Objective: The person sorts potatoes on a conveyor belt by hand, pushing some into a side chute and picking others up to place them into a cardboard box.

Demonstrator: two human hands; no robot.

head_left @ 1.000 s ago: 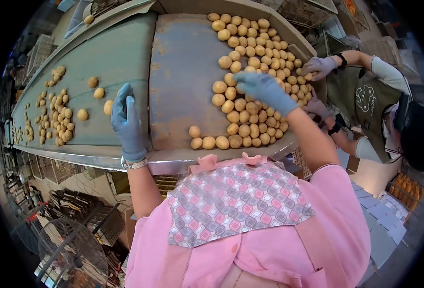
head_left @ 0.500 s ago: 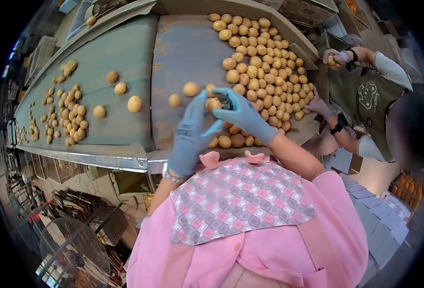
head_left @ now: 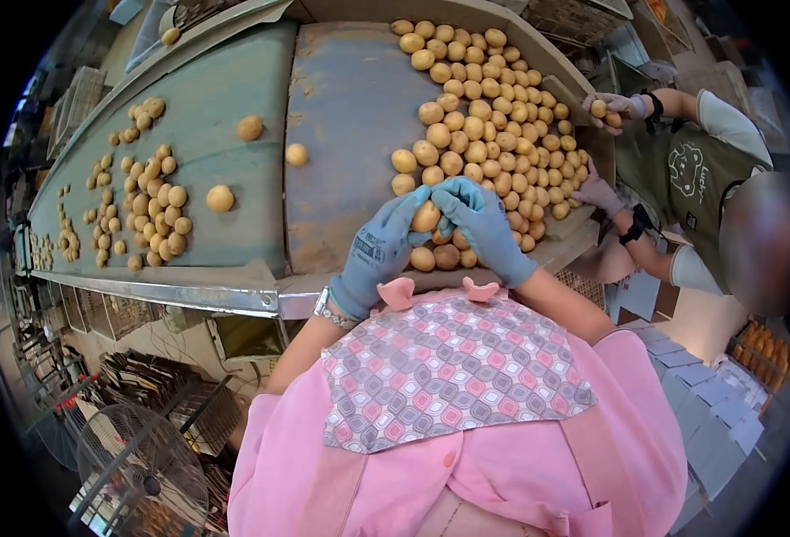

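My left hand [head_left: 379, 249], in a blue glove, has its fingers closed round the left side of a round yellow fruit [head_left: 426, 217]. On the fruit's right side, my right hand [head_left: 483, 224], gloved in blue too, is closed with its fingertips bent inward; what they grip, if anything, is hidden. Both hands are together over the near edge of the grey sorting surface [head_left: 341, 98]. Many more fruits [head_left: 493, 139] are packed just beyond and to the right of them.
On the left, a green conveyor belt [head_left: 225, 80] carries scattered fruits. A metal rail [head_left: 189, 295] runs along its near edge. A co-worker's gloved hand [head_left: 599, 195] touches the pile's right side; their other hand holds fruits. A fan [head_left: 149, 456] stands lower left.
My hands have come together round one fruit, from a wider spread. Fruits near my left hand have moved off, and those on the green belt have shifted. The co-worker's upper hand has moved left.
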